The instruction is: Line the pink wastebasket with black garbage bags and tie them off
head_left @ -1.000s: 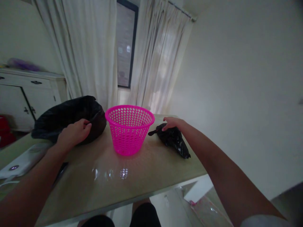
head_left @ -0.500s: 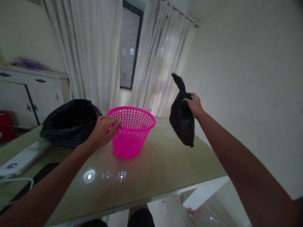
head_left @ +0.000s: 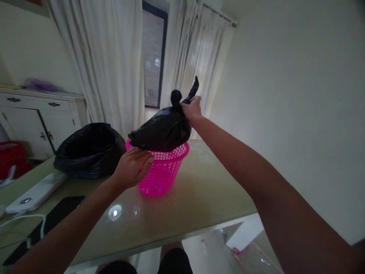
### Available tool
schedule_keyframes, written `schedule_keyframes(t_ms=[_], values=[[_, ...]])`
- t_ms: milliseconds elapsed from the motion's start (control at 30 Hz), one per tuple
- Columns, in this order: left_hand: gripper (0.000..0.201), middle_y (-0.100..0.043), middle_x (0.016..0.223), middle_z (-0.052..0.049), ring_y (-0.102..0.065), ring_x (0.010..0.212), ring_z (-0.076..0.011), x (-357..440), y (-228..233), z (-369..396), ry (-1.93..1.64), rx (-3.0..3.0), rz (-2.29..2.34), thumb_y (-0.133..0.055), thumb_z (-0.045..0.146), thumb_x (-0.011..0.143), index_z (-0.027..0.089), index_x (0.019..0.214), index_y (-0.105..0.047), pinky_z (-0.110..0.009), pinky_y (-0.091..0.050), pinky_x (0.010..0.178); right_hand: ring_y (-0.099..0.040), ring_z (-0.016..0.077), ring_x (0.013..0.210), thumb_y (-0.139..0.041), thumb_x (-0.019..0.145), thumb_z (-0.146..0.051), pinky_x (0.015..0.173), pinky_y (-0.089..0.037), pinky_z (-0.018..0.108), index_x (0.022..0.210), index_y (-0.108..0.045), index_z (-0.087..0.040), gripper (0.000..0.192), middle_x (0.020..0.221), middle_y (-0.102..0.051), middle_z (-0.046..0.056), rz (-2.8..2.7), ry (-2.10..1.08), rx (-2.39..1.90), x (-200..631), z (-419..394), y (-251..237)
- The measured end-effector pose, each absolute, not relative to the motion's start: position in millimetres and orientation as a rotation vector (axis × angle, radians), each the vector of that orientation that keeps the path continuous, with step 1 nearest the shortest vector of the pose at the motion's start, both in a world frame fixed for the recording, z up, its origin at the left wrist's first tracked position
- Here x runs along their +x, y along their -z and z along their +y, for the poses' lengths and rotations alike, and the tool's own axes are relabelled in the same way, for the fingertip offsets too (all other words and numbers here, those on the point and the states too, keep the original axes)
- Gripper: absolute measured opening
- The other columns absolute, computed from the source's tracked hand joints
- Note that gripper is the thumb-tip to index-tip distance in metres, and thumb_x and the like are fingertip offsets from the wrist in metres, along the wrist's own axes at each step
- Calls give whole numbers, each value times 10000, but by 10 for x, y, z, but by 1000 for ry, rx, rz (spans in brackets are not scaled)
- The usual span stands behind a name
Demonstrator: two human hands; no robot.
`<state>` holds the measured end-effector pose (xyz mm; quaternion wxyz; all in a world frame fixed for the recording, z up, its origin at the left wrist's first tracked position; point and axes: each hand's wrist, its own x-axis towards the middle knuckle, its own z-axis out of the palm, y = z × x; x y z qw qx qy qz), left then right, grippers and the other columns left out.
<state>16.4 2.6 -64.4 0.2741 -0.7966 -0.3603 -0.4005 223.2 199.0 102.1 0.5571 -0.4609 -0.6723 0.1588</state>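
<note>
Hands apart: right hand (head_left: 192,109) clutching small black bag (head_left: 161,131) above pink basket (head_left: 162,173), left hand (head_left: 132,167) loose alongside.

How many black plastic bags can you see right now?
2. A small knotted bag hangs from the right hand above the pink basket; a large bag lies on the table left of it.

Two bare arms reach forward from the bottom of the view. The right arm stretches long and nearly straight from the lower right corner up toward the centre, its right hand (head_left: 192,109) raised high with the fingers closed in a tight pinching grip. The left arm comes in from the lower left, bent slightly, with the left hand (head_left: 131,168) lower down, palm turned inward, fingers loosely curled and the thumb uppermost.
</note>
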Motion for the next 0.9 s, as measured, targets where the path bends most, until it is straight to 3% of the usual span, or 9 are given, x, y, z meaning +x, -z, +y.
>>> schedule_keyframes(t_ms=[100,233,367,467,533,600,733,800,900], values=[[382,-740,757,-41,-690,691,-216,167,650,-29,1114,-2171,-1017,-417,264,1135,195,885,-697,-367,-439,697,-602,196,943,-783,801,-234,922,-514,352,999,-500,-242,346,952,-594,-11,-1739,-449,-1197,2014,1697,-647],[362,-810,927,-61,-771,869,-229,193,604,-56,1241,-2251,-1092,-410,293,1142,186,1009,-728,-359,-522,822,-610,200,955,-769,809,-221,954,-523,367,1060,-570,-235,321,948,-606,-24,-2011,-616,-1138,1983,1571,-378],[345,-790,974,-77,-748,842,-234,186,401,63,1517,-2113,-1404,-461,424,1112,199,1038,-711,-353,-555,752,-668,195,1003,-722,793,-138,979,-573,374,1231,-518,-235,492,1033,-681,-12,-2129,-991,-820,2022,1574,-301],[325,-766,1158,-128,-751,986,-274,94,189,277,1725,-1970,-1600,-566,485,1012,201,1121,-682,-374,-596,769,-692,201,1096,-759,811,-171,1073,-561,396,1167,-553,-213,413,1134,-727,34,-2148,-1151,-557,2020,1540,-308],[421,-746,1252,-145,-748,1093,-304,10,81,439,1768,-2123,-1624,-670,512,906,204,1192,-656,-408,-621,835,-690,197,1109,-760,840,-203,1100,-544,390,1094,-600,-199,300,1138,-735,41,-2158,-1129,-460,2019,1503,-312],[531,-742,1259,-142,-758,1081,-310,-59,22,578,1757,-2314,-1623,-745,515,811,205,1226,-626,-423,-628,855,-681,182,1034,-729,899,-257,1010,-564,352,1076,-643,-189,208,1085,-733,34,-2163,-1090,-462,2026,1466,-303],[582,-729,1147,-114,-741,769,-240,-110,-2,739,1568,-2410,-1638,-740,433,758,186,1268,-609,-376,-587,701,-590,151,773,-595,1038,-365,670,-485,264,1073,-714,-172,229,881,-673,15,-2254,-1013,-713,2059,1425,-279],[494,-729,1067,-105,-710,699,-225,-109,-4,771,1396,-2478,-1631,-694,398,780,172,1218,-662,-359,-553,662,-555,138,729,-578,1061,-341,657,-441,261,989,-737,-158,253,811,-643,7,-2376,-820,-787,2084,1428,-293],[382,-760,1020,-124,-725,765,-257,-103,-21,787,1212,-2473,-1627,-605,371,863,168,1156,-742,-372,-549,713,-579,132,759,-620,1050,-283,737,-436,269,923,-759,-146,232,795,-663,4,-2500,-478,-785,2140,1446,-344]])
